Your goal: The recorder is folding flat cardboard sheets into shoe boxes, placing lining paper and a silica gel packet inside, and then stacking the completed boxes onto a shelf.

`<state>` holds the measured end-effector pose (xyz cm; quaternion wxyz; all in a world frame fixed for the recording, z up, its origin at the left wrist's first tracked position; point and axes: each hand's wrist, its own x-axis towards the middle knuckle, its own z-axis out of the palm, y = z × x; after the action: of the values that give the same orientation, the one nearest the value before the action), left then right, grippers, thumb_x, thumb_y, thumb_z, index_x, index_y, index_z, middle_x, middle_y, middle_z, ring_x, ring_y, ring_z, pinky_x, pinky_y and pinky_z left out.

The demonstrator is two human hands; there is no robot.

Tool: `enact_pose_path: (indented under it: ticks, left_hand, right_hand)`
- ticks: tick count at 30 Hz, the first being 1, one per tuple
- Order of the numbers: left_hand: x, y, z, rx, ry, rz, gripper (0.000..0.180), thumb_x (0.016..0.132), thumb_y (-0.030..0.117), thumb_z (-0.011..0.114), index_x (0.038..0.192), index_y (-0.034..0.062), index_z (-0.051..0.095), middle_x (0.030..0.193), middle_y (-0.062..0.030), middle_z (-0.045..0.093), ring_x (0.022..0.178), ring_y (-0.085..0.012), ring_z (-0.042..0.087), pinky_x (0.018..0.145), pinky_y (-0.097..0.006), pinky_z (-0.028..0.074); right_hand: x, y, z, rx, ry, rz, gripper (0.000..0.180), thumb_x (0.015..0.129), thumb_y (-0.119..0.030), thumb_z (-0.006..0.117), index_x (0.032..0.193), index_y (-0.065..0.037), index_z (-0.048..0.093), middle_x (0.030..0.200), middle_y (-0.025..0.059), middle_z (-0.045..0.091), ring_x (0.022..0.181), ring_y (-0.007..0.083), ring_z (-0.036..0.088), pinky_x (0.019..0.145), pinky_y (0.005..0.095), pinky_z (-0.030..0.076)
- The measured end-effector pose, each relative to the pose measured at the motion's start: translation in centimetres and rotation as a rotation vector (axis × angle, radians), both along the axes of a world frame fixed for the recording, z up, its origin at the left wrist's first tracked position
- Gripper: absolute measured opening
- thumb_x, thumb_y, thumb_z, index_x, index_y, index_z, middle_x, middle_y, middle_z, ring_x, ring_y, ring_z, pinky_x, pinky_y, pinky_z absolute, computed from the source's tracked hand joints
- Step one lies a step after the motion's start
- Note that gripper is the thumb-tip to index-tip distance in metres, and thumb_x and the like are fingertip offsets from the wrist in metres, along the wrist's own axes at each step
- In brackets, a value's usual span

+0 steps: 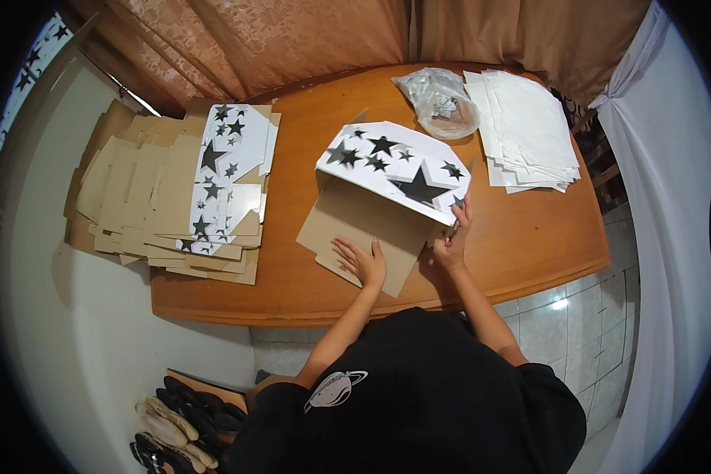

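Note:
A partly folded cardboard box [375, 221] stands on the table in front of me. Its raised panel is white with black stars [395, 167], while the inner side is plain brown. My left hand [360, 263] rests with fingers spread on the brown flap nearest me. At the box's right corner, my right hand [453, 241] is closed round the edge, its thumb and fingers at the lower end of the starred panel. Part of that grip is hidden behind the cardboard.
Flat cardboard pieces [138, 182] are stacked at the left, a star-printed one [227, 162] on top. A clear plastic bag [442, 101] lies at the back beside a pile of white sheets [525, 130]. The wooden table [521, 253] has a curved front edge. Shoes [182, 419] sit on the floor.

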<state>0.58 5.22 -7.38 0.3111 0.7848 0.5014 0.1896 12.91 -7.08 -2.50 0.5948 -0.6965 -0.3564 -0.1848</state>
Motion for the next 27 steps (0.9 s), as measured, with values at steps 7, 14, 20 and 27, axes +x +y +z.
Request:
enact_pose_path:
  ticks: [7,14,20,27]
  left_hand:
    - [1.7,-2.6,1.1,-0.102,-0.139,0.258,0.1,0.078,0.033,0.062,0.137,-0.0011,-0.012,0.143,-0.0252,-0.011,0.134,-0.0376,-0.008,0.106,-0.05,0.0]
    - [0.4,1.7,3.4,0.147,-0.305,0.38,0.102,0.075,0.025,0.066,0.137,-0.0001,-0.01,0.144,-0.0229,-0.003,0.133,-0.0388,-0.001,0.107,-0.047,0.002]
    - [-0.2,2.9,6.0,0.149,-0.725,-0.177,0.079,0.079,0.013,0.057,0.14,0.0062,0.007,0.144,-0.0179,0.016,0.13,-0.0343,0.024,0.105,-0.039,0.023]
    - [0.3,1.9,6.0,0.4,-0.642,-0.239,0.063,0.083,0.009,0.052,0.136,0.0075,0.018,0.14,-0.0209,0.02,0.123,-0.0344,0.035,0.099,-0.038,0.035]
  right_hand:
    - [4.0,-2.3,-1.3,0.1,0.112,0.243,0.058,0.069,0.017,0.046,0.118,-0.011,0.033,0.139,0.0234,0.019,0.13,0.036,0.021,0.104,0.0403,0.024]
    - [6.9,-5.5,-1.7,0.097,0.396,0.285,0.052,0.076,0.013,0.053,0.118,-0.01,0.035,0.129,0.0137,0.035,0.119,0.0234,0.037,0.094,0.0298,0.034]
    - [8.8,-5.5,-1.7,0.13,0.503,0.394,0.055,0.071,0.015,0.055,0.118,-0.008,0.037,0.116,0.0098,0.041,0.112,0.0188,0.04,0.094,0.0284,0.033]
    - [7.7,-3.3,-3.6,0.254,0.285,0.13,0.046,0.08,0.005,0.052,0.119,-0.009,0.033,0.123,0.0144,0.034,0.117,0.0263,0.035,0.099,0.0345,0.028]
